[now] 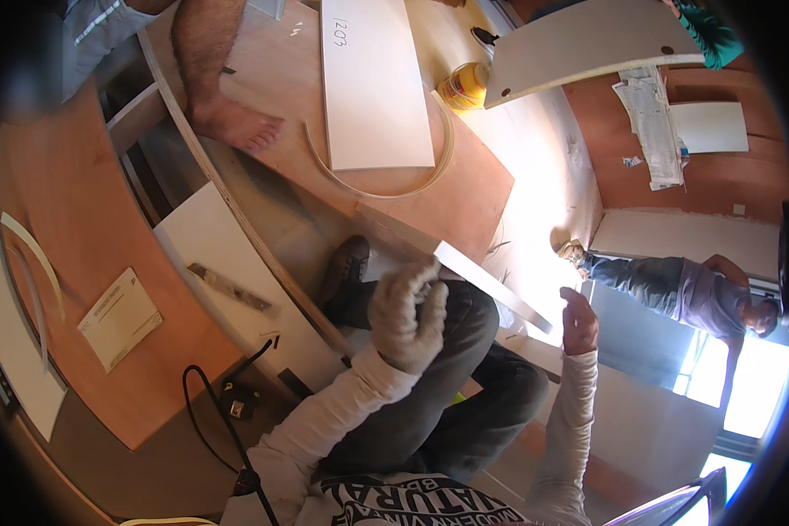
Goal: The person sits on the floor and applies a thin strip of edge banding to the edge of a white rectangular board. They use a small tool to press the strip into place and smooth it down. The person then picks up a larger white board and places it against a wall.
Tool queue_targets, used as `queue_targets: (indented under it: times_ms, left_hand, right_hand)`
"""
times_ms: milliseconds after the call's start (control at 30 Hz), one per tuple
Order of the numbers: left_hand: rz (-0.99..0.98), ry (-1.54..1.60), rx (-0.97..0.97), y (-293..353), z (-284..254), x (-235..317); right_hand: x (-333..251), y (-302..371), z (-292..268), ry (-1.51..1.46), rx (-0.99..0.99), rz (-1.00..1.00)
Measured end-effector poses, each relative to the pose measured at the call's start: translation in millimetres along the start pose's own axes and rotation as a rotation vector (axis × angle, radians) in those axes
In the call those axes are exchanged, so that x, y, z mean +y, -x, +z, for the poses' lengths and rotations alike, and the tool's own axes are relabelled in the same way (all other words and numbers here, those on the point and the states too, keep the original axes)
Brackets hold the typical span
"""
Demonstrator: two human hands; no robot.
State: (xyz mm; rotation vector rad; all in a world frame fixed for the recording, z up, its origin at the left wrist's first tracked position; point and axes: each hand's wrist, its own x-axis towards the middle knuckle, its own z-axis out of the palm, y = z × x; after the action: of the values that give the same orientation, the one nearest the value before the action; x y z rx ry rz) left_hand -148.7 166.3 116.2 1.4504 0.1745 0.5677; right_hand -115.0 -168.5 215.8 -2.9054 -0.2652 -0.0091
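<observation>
A panel with a white edge (491, 285) stands tilted across my bent knees. Beside its near left end is my left hand (408, 320), in a pale knitted glove, the fingers curled toward the thumb; whatever they pinch is too small to make out. Just past the panel's right end, my bare right hand (580, 323) is raised with bent fingers, a small gap from the edge. Anything inside that hand is hidden. Farther off, a white board (377, 88) lies on a brown wooden sheet (482, 188), with a curved thin strip (447, 162) around its near end.
A utility knife (232, 287) rests on a white board at left, beside a label card (120, 320) and a black cable (203, 377). Another person's bare foot (241, 127) is on the wood. A yellow container (465, 86) stands beyond; a second person (684, 285) is at right.
</observation>
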Motion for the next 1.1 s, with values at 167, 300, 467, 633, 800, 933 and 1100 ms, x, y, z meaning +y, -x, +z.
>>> queue_targets:
  times_ms: [167, 300, 467, 633, 800, 933, 1100]
  left_hand:
    - [0.110, -0.205, -0.007, -5.4, 1.2, -28.0]
    - [0.240, -0.345, -0.227, -39.3, -9.3, -9.9]
    - [0.431, -0.510, -0.627, -75.7, -20.4, 10.9]
    - [0.501, -0.518, -0.684, -81.8, -17.4, 9.8]
    - [0.625, -0.453, -0.641, -75.3, -3.5, 0.8]
    - [0.563, -0.459, -0.670, -79.0, -13.3, -0.7]
    - [0.570, -0.540, -0.782, -79.5, -3.5, 4.6]
  right_hand:
    - [-160.4, -39.1, 35.5, -0.121, 0.035, -0.422]
    - [-194.5, -48.9, 62.2, -0.035, 0.066, -0.411]
    - [-186.5, -49.7, 87.2, -0.043, 0.088, -0.369]
    - [-185.2, -47.7, 95.6, -0.020, 0.125, -0.345]
    - [-173.2, -36.7, 100.1, 0.096, 0.186, -0.378]
    - [-178.2, -41.3, 122.5, 0.078, 0.338, -0.359]
    - [-166.6, -38.9, 124.3, -0.018, 0.221, -0.274]
